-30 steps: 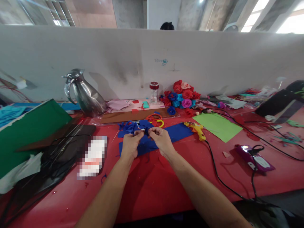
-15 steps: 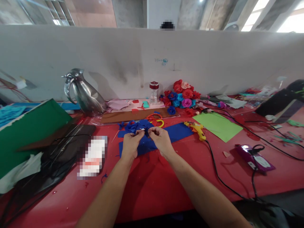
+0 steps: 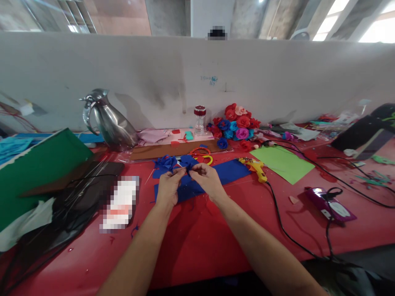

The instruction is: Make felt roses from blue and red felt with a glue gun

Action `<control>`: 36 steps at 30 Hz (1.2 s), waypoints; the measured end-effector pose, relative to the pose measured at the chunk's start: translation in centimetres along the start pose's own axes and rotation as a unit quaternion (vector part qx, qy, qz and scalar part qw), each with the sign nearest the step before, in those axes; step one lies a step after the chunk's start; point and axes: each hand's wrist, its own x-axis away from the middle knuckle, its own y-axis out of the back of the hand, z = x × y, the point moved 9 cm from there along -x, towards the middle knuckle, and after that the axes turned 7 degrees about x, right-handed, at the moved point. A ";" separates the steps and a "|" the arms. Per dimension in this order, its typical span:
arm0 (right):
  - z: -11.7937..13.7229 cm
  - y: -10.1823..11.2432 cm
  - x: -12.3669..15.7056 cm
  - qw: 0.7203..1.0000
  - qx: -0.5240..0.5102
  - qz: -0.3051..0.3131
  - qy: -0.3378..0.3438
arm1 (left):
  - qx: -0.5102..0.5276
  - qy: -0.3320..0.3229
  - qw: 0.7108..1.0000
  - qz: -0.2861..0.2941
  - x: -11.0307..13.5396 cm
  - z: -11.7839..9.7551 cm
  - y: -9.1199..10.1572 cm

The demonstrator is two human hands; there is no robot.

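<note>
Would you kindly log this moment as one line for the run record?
left hand: pinching blue flower | right hand: pinching same flower | below: blue sheet on red table | right: glue gun

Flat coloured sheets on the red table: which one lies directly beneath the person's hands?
The blue sheet; both hands work right above it, whereas the lime green sheet lies off to the right and the dark green sheet far left.

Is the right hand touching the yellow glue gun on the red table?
Apart. The head view shows the right hand pinching a small blue felt piece, with blue felt sheet between it and the yellow glue gun.
</note>
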 end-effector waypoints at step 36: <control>3.7 0.2 1.4 0.945 0.249 -0.043 0.207 | 0.039 0.025 0.999 0.012 0.2 0.3 -0.4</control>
